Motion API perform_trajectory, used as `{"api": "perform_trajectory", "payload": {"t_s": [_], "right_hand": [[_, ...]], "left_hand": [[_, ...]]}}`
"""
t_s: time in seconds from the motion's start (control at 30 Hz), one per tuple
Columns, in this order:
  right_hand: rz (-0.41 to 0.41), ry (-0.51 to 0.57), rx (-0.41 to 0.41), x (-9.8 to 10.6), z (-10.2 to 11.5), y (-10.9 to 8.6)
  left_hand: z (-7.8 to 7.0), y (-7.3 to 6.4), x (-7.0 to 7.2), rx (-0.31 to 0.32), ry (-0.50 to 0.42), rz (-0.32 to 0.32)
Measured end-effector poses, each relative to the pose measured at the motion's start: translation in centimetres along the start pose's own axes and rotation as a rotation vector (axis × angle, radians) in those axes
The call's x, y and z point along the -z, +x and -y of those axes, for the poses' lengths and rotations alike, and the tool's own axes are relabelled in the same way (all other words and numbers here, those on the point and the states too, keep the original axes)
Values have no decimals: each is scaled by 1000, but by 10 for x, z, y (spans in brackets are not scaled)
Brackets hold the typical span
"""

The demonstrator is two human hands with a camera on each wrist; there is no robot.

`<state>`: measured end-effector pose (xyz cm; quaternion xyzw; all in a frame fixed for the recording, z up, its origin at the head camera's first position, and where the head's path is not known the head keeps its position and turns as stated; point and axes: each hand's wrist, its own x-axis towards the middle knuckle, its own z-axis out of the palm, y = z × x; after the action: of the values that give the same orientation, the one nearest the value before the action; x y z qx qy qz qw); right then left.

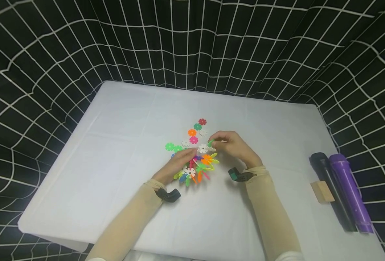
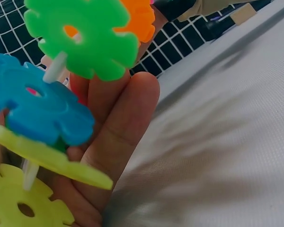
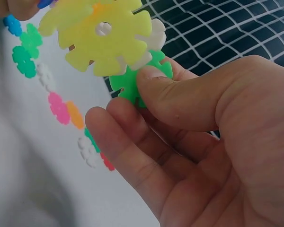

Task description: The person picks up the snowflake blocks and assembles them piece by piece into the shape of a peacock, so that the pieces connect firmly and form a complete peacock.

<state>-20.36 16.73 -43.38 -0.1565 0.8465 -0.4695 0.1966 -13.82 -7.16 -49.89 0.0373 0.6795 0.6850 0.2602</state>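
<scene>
Notched flower-shaped plastic discs in many colours are joined into a round cluster [image 1: 200,167] above the white table. My left hand [image 1: 180,161] holds it from the left; in the left wrist view the left fingers [image 2: 128,113] lie behind its green disc [image 2: 94,42], blue disc [image 2: 42,104] and yellow discs. With thumb and fingers my right hand [image 1: 233,145] pinches a light green disc [image 3: 123,85] at the cluster's upper right. That disc meets a white disc [image 3: 157,35] behind a yellow disc [image 3: 104,33]; whether their slots are engaged, I cannot tell.
Loose discs lie beyond the cluster, among them a red disc [image 1: 202,121], an orange disc [image 1: 192,132], a pink disc [image 1: 193,140] and a green disc [image 1: 170,146]. At the table's right are a wooden block [image 1: 323,192], a black tube [image 1: 334,192] and a purple tube [image 1: 350,192].
</scene>
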Motion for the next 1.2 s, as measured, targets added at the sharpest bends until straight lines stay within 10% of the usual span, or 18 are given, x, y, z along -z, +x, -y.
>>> {"api": "perform_trajectory", "payload": {"t_s": [1.2], "right_hand": [[43,-67,45,-4,-6,3]], "left_hand": [[6,5,3,-21,19,11]]}}
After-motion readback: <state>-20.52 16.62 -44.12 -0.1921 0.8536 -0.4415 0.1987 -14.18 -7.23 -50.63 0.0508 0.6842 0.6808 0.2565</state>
